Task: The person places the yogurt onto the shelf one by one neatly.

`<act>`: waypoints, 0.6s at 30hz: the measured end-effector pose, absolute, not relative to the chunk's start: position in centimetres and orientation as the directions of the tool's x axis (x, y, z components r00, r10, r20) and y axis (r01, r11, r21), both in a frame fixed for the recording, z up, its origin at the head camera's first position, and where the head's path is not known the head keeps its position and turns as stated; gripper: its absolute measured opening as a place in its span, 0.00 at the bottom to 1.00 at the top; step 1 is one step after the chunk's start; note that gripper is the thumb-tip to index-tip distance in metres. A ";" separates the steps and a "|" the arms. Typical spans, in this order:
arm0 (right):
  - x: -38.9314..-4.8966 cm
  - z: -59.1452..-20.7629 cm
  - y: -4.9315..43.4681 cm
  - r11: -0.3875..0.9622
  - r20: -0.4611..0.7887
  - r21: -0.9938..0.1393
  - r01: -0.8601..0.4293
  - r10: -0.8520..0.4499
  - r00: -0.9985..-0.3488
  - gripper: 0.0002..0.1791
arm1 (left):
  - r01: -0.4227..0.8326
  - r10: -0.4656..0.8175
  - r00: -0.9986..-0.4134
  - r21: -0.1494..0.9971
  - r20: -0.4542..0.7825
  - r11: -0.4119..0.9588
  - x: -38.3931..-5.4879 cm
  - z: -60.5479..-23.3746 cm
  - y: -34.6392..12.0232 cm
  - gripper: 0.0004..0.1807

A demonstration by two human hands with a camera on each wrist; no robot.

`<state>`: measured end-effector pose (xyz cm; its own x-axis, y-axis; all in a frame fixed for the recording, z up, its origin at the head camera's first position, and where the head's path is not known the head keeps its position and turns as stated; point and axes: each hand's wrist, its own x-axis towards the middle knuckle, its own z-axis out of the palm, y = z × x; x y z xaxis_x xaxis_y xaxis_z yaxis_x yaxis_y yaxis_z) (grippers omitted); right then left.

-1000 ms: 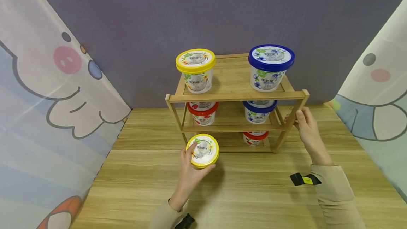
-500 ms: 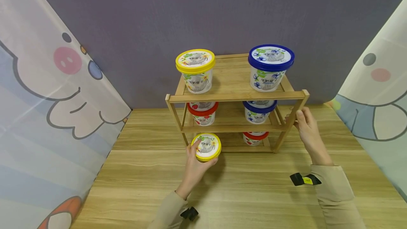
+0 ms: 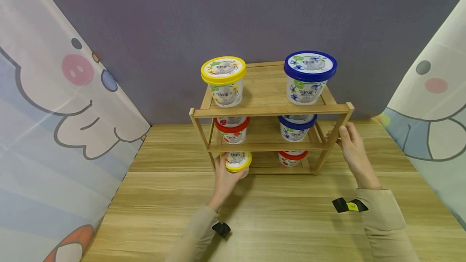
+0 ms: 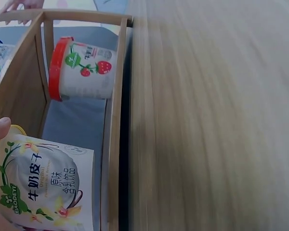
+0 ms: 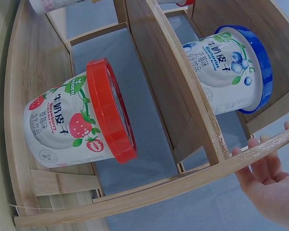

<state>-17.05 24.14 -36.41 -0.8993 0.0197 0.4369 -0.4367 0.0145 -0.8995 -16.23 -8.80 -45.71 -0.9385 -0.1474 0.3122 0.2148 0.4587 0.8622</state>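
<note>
My left hand (image 3: 226, 182) grips a yellow-lidded tub (image 3: 238, 163) from its left and front, at the lower-left opening of a three-tier wooden rack (image 3: 271, 111). In the left wrist view the tub's printed side (image 4: 48, 183) lies just inside the rack's bottom rail. With my right hand (image 3: 353, 151) I hold the rack's right side post (image 3: 334, 142); its fingers (image 5: 262, 168) curl over the wood in the right wrist view. On the bottom tier, a red-lidded strawberry tub (image 3: 289, 159) stands at the right.
A yellow-lidded tub (image 3: 225, 82) and a blue-lidded blueberry tub (image 3: 308, 78) stand on the top tier. The middle tier bears a red-lidded tub (image 3: 233, 132) and a blue-lidded tub (image 3: 295, 129). A grey wall (image 3: 255, 15) rises behind, with cartoon curtains (image 3: 54, 104) at both sides.
My left hand has carried the yellow-lidded tub forward and slightly right, from in front of the rack into the bottom-left opening. The right hand stays at the post.
</note>
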 end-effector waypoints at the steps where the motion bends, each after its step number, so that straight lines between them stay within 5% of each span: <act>1: -17.1 -36.4 24.1 0.017 0.437 -0.900 -0.436 0.020 -0.899 0.10 | 0.210 -0.149 -0.939 0.860 0.309 0.465 -16.4 -45.8 -8.8 0.38; 18: -17.1 -36.4 24.2 0.022 0.439 -0.898 -0.439 0.018 -0.898 0.10 | 0.126 -0.162 -0.964 0.899 0.210 0.418 -19.1 -46.0 -8.6 0.39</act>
<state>-17.06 24.19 -36.43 -0.8983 0.0176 0.4390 -0.4386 0.0224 -0.8984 -19.09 -8.63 -46.00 -0.9642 -0.1615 0.2103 0.1261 0.4184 0.8995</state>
